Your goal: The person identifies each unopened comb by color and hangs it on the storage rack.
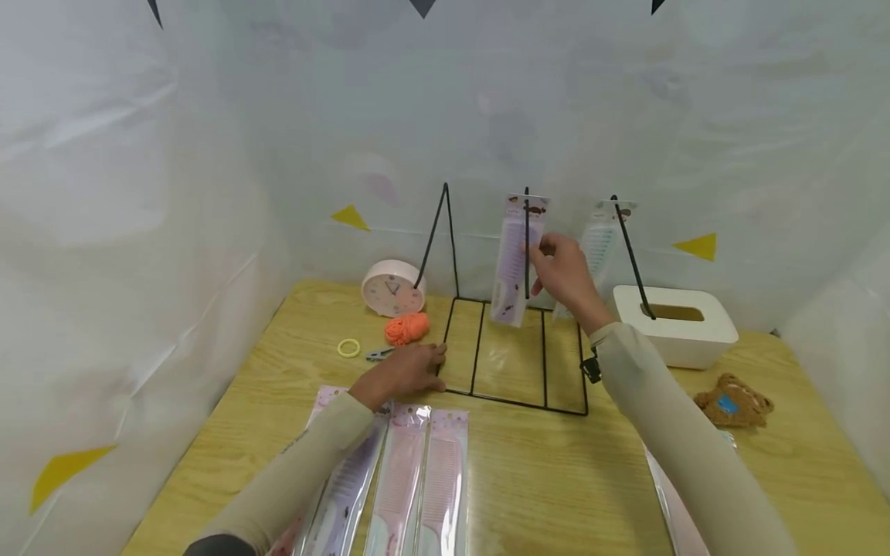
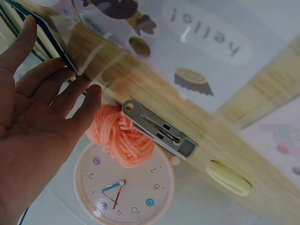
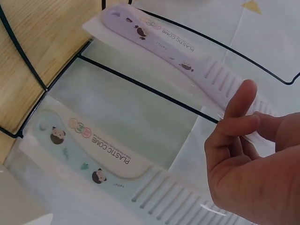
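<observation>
My right hand (image 1: 565,272) pinches a packaged purple comb (image 1: 510,266) between thumb and fingers. The comb hangs at the middle arm of a black wire rack (image 1: 514,401); its handle points down. In the right wrist view, a packaged mint-green comb (image 3: 89,164) hangs beside it, below the hand. My left hand (image 1: 406,371) rests at the rack's left front corner. Its fingers (image 2: 70,91) lie loosely extended against the dark wire, spread from the thumb. Several packaged combs lie in front of it, including a pink comb (image 1: 398,471) and a purple one.
Beside the left hand are orange yarn (image 1: 406,329), a grey clip (image 1: 378,354), a yellow ring (image 1: 348,348) and a pink clock (image 1: 393,288). To the right stand a white tissue box (image 1: 684,328) and a brown bear toy (image 1: 734,401). Another package (image 1: 674,502) lies partly under the right forearm.
</observation>
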A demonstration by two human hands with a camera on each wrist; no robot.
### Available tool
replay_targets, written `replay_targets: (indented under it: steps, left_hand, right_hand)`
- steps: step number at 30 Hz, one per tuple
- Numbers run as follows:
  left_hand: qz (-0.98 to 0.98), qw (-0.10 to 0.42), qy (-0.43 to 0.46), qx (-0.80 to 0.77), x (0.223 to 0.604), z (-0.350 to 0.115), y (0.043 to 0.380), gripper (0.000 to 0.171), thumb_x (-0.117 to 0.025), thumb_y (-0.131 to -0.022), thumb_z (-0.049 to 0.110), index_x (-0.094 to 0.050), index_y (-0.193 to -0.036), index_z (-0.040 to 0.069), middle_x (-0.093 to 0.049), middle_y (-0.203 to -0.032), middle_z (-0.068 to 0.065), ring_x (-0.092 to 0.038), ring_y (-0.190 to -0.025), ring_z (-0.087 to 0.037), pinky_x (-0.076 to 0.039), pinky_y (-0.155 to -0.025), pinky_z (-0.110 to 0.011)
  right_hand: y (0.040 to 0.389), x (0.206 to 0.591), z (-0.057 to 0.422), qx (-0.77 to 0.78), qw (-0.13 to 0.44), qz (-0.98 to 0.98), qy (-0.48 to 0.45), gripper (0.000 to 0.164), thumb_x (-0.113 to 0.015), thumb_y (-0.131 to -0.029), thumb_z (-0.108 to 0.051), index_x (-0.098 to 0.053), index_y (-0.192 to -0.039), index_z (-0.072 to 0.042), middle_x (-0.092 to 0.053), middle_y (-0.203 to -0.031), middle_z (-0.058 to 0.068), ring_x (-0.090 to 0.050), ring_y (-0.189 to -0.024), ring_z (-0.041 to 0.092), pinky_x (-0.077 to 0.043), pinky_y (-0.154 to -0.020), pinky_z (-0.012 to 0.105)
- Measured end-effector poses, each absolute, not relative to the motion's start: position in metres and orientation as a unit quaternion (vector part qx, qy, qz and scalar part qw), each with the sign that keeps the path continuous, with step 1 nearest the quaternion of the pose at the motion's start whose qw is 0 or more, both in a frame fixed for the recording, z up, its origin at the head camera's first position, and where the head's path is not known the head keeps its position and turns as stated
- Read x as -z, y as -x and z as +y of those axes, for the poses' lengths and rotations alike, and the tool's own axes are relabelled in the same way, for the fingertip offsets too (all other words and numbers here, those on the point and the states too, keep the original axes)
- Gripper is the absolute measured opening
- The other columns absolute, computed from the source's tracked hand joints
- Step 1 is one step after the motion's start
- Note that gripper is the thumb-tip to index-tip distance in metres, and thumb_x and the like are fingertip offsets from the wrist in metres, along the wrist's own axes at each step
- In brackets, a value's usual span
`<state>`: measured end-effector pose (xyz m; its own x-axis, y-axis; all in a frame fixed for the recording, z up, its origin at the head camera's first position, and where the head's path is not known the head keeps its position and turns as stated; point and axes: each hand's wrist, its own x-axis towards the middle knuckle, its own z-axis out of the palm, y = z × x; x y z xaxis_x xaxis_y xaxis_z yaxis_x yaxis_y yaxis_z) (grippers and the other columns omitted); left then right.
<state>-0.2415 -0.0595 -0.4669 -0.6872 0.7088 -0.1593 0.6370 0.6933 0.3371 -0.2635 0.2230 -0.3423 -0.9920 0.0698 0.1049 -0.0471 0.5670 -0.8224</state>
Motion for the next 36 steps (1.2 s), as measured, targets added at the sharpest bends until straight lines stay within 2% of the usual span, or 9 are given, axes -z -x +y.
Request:
replay_targets:
  steps: [3, 7, 10, 14, 19, 23, 27, 32, 36]
  left_hand:
    - [0.907, 0.142, -0.375, -0.128, 0.467, -0.059, 0.243, 0.058, -0.075, -0.089, 0.035, -0.061, -0.135, 0.003, -0.044, -0.153, -0.012, -0.051, -0.133, -0.035, -0.045, -0.107, -0.046]
    - [0.905, 0.138, -0.383, -0.123, 0.467, -0.059, 0.245, 0.057, -0.075, -0.089, 0.036, -0.062, -0.135, 0.004, -0.045, -0.152, -0.012, -0.051, -0.133, -0.034, -0.046, -0.106, -0.045]
    - [0.902, 0.135, -0.390, -0.124, 0.469, -0.059, 0.246, 0.056, -0.074, -0.090, 0.036, -0.063, -0.133, 0.004, -0.045, -0.152, -0.012, -0.051, -0.132, -0.034, -0.046, -0.106, -0.045]
    - [0.902, 0.132, -0.391, -0.126, 0.469, -0.063, 0.245, 0.052, -0.075, -0.090, 0.035, -0.064, -0.130, 0.004, -0.046, -0.151, -0.013, -0.054, -0.128, -0.035, -0.048, -0.104, -0.046]
    - [0.909, 0.123, -0.377, -0.129, 0.467, -0.069, 0.248, 0.040, -0.075, -0.089, 0.033, -0.068, -0.119, 0.006, -0.046, -0.151, -0.013, -0.057, -0.125, -0.034, -0.050, -0.100, -0.045]
    - [0.910, 0.133, -0.368, -0.133, 0.466, -0.070, 0.248, 0.050, -0.076, -0.090, 0.032, -0.065, -0.130, 0.005, -0.045, -0.152, -0.014, -0.052, -0.131, -0.035, -0.047, -0.104, -0.047]
    - [0.906, 0.141, -0.373, -0.142, 0.466, -0.071, 0.247, 0.053, -0.074, -0.091, 0.032, -0.062, -0.134, 0.004, -0.044, -0.153, -0.014, -0.051, -0.132, -0.036, -0.045, -0.106, -0.049]
    - [0.912, 0.134, -0.362, -0.140, 0.465, -0.076, 0.248, 0.055, -0.073, -0.091, 0.034, -0.060, -0.136, 0.006, -0.042, -0.154, -0.012, -0.048, -0.135, -0.035, -0.042, -0.109, -0.047]
    - [0.913, 0.140, -0.354, -0.144, 0.461, -0.078, 0.248, 0.059, -0.073, -0.091, 0.034, -0.057, -0.139, 0.004, -0.040, -0.155, -0.012, -0.044, -0.138, -0.035, -0.039, -0.111, -0.049]
  right_hand:
    - [0.260, 0.343, 0.228, -0.463, 0.044, -0.885, 0.008, 0.044, -0.054, -0.103, -0.037, -0.059, -0.129, -0.002, -0.064, -0.128, 0.018, -0.069, -0.058, 0.029, -0.050, -0.072, 0.036]
    - [0.248, 0.346, 0.236, -0.461, 0.013, -0.887, 0.003, 0.060, -0.056, -0.101, -0.041, -0.047, -0.147, -0.003, -0.055, -0.141, 0.018, -0.071, -0.064, 0.029, -0.052, -0.060, 0.032]
    - [0.231, 0.348, 0.243, -0.469, -0.019, -0.883, -0.001, 0.066, -0.057, -0.100, -0.045, -0.042, -0.150, -0.004, -0.051, -0.146, 0.018, -0.071, -0.070, 0.031, -0.052, -0.058, 0.031]
    - [0.202, 0.351, 0.248, -0.483, -0.054, -0.874, -0.008, 0.070, -0.057, -0.098, -0.053, -0.044, -0.147, -0.005, -0.050, -0.146, 0.020, -0.072, -0.075, 0.033, -0.053, -0.059, 0.033]
    - [0.168, 0.357, 0.261, -0.467, -0.066, -0.882, -0.021, 0.064, -0.057, -0.099, -0.050, -0.050, -0.141, -0.002, -0.056, -0.139, 0.024, -0.072, -0.073, 0.031, -0.055, -0.059, 0.038]
    - [0.139, 0.367, 0.278, -0.433, -0.077, -0.898, -0.023, 0.061, -0.056, -0.101, -0.045, -0.052, -0.137, 0.005, -0.064, -0.125, 0.025, -0.071, -0.071, 0.028, -0.055, -0.058, 0.040]
    - [0.108, 0.384, 0.302, -0.405, -0.086, -0.910, -0.009, 0.053, -0.059, -0.101, -0.038, -0.057, -0.128, 0.008, -0.070, -0.106, 0.018, -0.069, -0.069, 0.027, -0.055, -0.056, 0.038]
    - [0.079, 0.410, 0.328, -0.358, -0.124, -0.925, 0.024, 0.041, -0.062, -0.100, -0.032, -0.063, -0.111, 0.007, -0.069, -0.088, 0.010, -0.065, -0.066, 0.023, -0.052, -0.054, 0.035]
    - [0.058, 0.426, 0.344, -0.295, -0.167, -0.939, 0.063, 0.047, -0.066, -0.097, -0.037, -0.060, -0.101, 0.010, -0.064, -0.081, 0.008, -0.060, -0.063, 0.019, -0.049, -0.054, 0.035]
